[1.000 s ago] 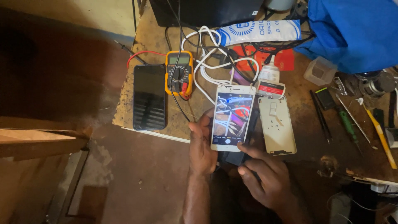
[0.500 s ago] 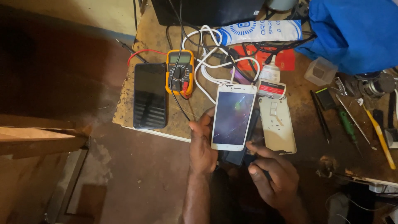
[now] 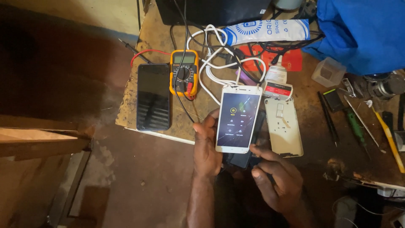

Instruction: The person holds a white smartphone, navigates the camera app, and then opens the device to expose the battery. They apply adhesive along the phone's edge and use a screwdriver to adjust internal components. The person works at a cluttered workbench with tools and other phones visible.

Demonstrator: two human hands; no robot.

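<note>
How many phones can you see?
3, maybe more hidden: a white phone with its screen lit in the left hand, a dark phone beneath it by the right hand, a black phone beside the multimeter.

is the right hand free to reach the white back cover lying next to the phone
Probably yes: the right hand sits just below the white back cover, with bare bench between them, and only its fingertips touch the white phone.

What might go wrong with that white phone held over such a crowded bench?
The left hand grips the white phone only by one edge, so it could slip. Its screen already looks cracked; pressure from the right hand might worsen that. The white cables behind it could snag.
</note>
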